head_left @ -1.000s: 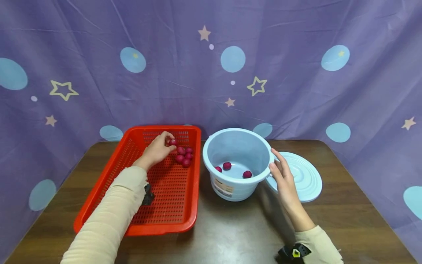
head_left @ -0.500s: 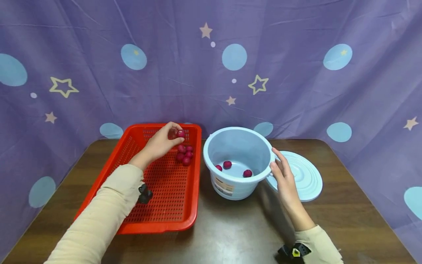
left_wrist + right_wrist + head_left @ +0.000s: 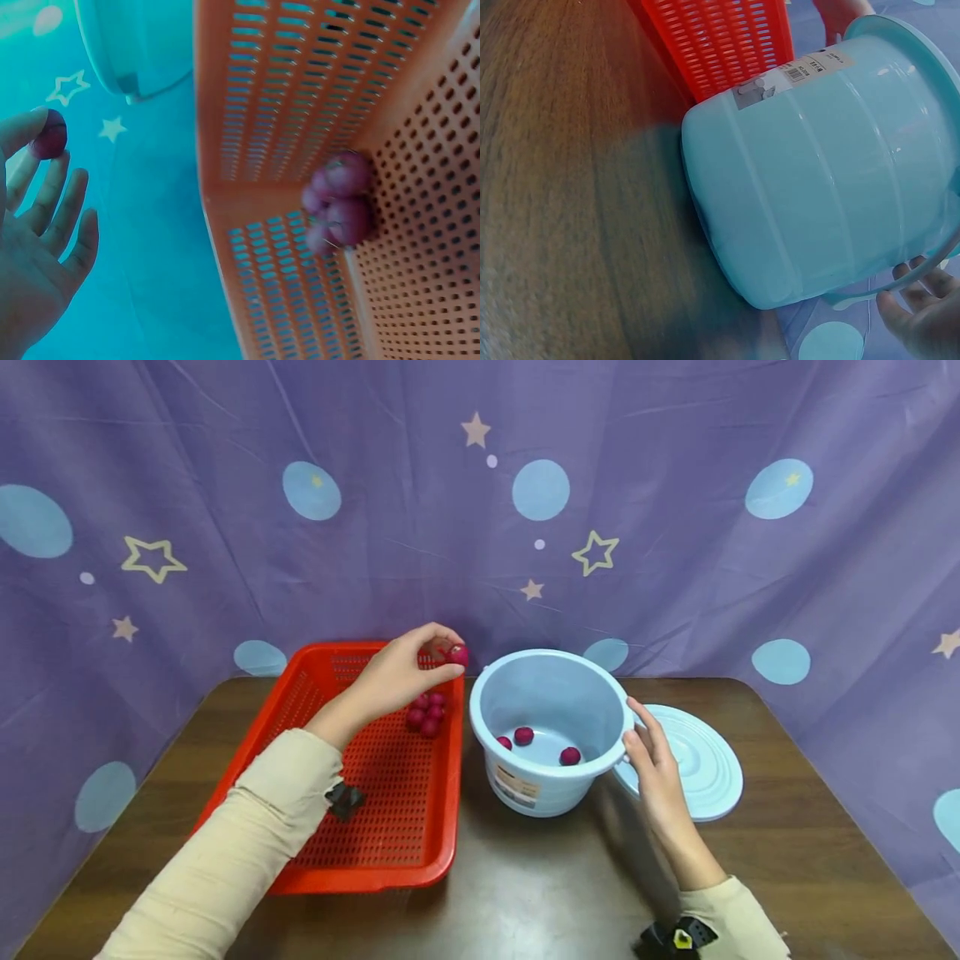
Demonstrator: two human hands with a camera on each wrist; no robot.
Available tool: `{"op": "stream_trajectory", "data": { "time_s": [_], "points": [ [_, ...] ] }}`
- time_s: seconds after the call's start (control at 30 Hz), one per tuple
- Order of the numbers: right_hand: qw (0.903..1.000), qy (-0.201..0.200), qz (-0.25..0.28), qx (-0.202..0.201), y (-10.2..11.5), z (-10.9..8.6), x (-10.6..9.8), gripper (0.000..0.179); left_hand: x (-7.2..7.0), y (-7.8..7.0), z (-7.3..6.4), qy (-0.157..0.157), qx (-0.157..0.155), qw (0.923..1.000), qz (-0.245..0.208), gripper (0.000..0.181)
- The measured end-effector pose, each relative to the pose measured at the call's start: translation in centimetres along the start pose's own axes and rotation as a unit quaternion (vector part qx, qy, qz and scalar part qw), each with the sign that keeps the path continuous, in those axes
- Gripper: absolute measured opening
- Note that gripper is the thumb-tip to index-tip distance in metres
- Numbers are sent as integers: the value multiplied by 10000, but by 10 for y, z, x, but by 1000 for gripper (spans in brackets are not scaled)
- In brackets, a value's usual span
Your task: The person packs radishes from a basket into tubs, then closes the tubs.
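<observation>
"What is on your left side, on the feed?"

"Watching from a distance, I see a person's left hand [image 3: 401, 675] raised at the far right corner of a red-orange basket [image 3: 367, 878]. Thumb and fingertips pinch one red round piece [image 3: 457, 655]. In the left wrist view the other fingers spread loosely, and hand and piece are apart from the basket wall."

"Is there more inside?"

"Yes, a cluster of red pieces [image 3: 429, 725], touching one another, sits against the right side, toward the back. The walls and floor are full of small slots and holes."

"And beside it?"

"A pale blue bucket [image 3: 551, 795] stands upright just to the right, with a printed label [image 3: 517, 787] on its near side. Three loose red pieces [image 3: 524, 736] lie on its bottom, apart from each other."

"Does anything touch it?"

"The right hand [image 3: 660, 777] does: thumb and fingers lie at the right rim, by the handle [image 3: 922, 271]. I cannot tell whether they grip or only rest there. Behind that hand, a round blue lid [image 3: 705, 768] lies flat on the brown wooden tabletop [image 3: 540, 893]."

"The backdrop?"

"I have a purple curtain [image 3: 420, 527] with stars and blue ovals."
</observation>
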State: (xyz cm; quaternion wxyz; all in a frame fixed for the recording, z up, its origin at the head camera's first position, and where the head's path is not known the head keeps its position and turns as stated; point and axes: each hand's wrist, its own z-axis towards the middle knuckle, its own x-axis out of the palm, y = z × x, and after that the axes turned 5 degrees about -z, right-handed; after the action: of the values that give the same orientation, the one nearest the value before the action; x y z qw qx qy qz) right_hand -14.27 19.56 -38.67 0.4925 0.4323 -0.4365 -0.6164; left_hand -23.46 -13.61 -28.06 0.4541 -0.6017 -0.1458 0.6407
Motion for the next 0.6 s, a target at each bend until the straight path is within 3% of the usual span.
{"op": "stream_trajectory", "data": {
  "time_s": [0.4,0.6],
  "points": [
    [10000,-1,15,-24,2,0,-1,49,13,-30,2,582,405,9973,199,32],
    [10000,10,-19,-6,1,0,0,49,22,-36,3,817,578,9946,260,30]
  ]
}}
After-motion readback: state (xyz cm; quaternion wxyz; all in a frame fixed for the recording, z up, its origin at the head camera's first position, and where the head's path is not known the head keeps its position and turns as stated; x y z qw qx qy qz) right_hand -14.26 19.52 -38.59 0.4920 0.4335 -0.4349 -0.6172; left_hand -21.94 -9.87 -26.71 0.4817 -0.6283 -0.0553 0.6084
